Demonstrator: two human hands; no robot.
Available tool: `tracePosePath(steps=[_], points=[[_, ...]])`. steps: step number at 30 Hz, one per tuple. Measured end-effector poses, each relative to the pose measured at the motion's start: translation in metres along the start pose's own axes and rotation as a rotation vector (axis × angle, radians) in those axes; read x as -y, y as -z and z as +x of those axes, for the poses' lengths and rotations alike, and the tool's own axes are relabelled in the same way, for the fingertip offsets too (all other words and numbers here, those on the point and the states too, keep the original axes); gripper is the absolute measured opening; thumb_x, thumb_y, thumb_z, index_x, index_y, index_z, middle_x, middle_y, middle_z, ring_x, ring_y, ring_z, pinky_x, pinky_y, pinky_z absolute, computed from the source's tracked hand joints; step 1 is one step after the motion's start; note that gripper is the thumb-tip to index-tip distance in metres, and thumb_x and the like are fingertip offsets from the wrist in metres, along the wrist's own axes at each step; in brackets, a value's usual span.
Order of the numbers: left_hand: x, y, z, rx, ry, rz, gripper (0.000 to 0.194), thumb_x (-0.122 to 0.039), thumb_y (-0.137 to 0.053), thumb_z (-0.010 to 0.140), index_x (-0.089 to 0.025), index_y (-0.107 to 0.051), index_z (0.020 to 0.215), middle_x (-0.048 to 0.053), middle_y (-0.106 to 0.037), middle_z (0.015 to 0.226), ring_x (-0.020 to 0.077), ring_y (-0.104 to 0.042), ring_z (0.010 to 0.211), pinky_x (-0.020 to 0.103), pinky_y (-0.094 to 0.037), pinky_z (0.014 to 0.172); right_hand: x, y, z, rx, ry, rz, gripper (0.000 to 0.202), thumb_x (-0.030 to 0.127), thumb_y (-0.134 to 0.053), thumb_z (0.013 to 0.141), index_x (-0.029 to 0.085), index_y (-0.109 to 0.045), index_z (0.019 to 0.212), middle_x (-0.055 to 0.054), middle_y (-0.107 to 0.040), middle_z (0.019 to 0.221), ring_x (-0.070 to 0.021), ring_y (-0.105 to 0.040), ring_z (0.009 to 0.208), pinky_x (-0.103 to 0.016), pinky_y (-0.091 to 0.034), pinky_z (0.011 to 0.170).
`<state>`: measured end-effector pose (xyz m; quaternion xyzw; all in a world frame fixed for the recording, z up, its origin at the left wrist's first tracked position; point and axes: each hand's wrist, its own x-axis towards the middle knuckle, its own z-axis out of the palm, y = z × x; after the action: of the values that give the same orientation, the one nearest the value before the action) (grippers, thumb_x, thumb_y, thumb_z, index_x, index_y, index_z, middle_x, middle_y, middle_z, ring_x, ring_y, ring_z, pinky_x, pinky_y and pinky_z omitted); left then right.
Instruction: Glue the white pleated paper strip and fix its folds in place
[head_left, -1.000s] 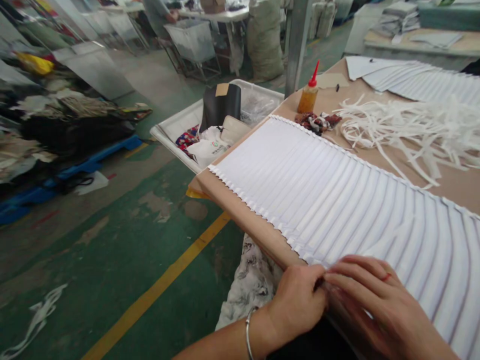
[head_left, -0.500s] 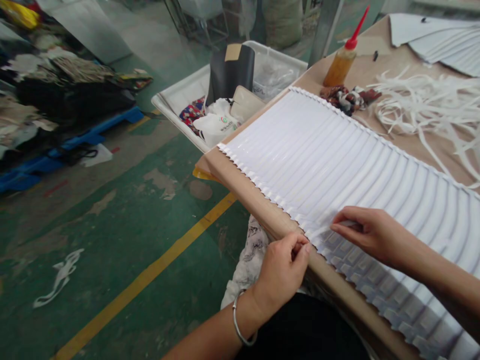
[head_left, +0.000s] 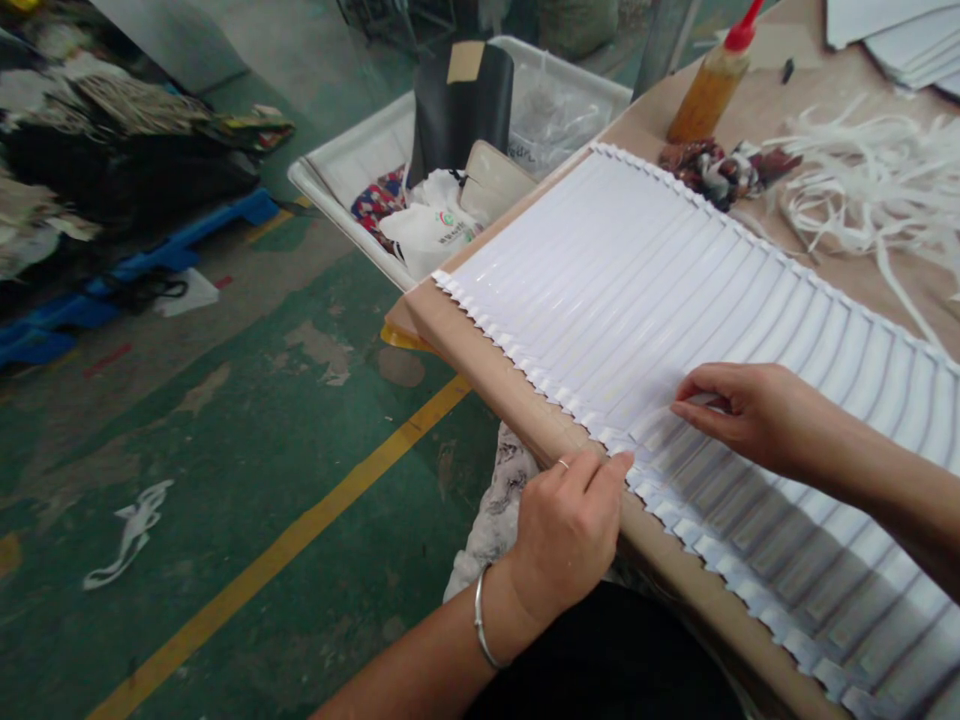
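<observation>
Overlapping white sheets [head_left: 600, 260] lie in a long fanned row on the brown-covered table, with small folded tabs along both edges. At the near edge of the row, my left hand [head_left: 574, 520] is closed, its fingertips pressed on the tabs; what they hold, if anything, is hidden. Over the sheets to the right, my right hand [head_left: 750, 410] pinches the end of a thin white strip [head_left: 656, 430]. This strip runs down toward my left fingertips.
Behind the sheets are a glue bottle with a red nozzle [head_left: 709, 95], a dark patterned cloth [head_left: 720, 170] and tangled white strips [head_left: 870, 190]. A white bin [head_left: 352, 215] stands beyond the table's far-left corner. More white sheets [head_left: 915, 45] lie at top right.
The camera view has shifted slightly. My left fingers have moved in onto the edge tabs, and my right hand has moved a little up and away over the sheets.
</observation>
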<state>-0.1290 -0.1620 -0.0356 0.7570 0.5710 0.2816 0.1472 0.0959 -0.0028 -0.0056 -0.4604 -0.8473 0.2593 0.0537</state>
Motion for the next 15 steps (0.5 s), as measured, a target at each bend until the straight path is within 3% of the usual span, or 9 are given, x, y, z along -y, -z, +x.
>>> tracePosePath(steps=[5, 10, 15], points=[[0.001, -0.004, 0.011, 0.059, -0.071, 0.201, 0.036, -0.017, -0.050, 0.111, -0.018, -0.064, 0.144, 0.003, -0.065, 0.092, 0.0199, -0.065, 0.081, 0.033, -0.058, 0.067, 0.002, 0.003, 0.002, 0.007, 0.002, -0.014, 0.027, 0.045, -0.061, 0.092, 0.024, -0.075, 0.082, -0.003, -0.076, 0.072, -0.0164, -0.061, 0.058, -0.029, -0.043, 0.059], [0.000, -0.008, 0.015, 0.093, -0.070, 0.287, 0.037, -0.018, -0.056, 0.109, -0.017, -0.064, 0.145, 0.003, -0.064, 0.091, 0.0219, -0.065, 0.082, 0.034, -0.056, 0.063, 0.004, 0.003, 0.004, 0.004, -0.002, -0.035, 0.026, 0.044, -0.061, 0.091, 0.025, -0.074, 0.081, -0.002, -0.074, 0.069, -0.0156, -0.060, 0.056, -0.029, -0.042, 0.057], [-0.001, -0.006, 0.017, 0.122, -0.081, 0.321, 0.038, -0.018, -0.057, 0.107, -0.016, -0.062, 0.144, 0.003, -0.063, 0.091, 0.0222, -0.065, 0.082, 0.033, -0.056, 0.063, 0.008, 0.009, 0.010, 0.081, 0.000, -0.017, 0.019, 0.037, -0.062, 0.090, 0.024, -0.073, 0.081, -0.002, -0.075, 0.070, -0.0177, -0.067, 0.063, -0.028, -0.047, 0.060]])
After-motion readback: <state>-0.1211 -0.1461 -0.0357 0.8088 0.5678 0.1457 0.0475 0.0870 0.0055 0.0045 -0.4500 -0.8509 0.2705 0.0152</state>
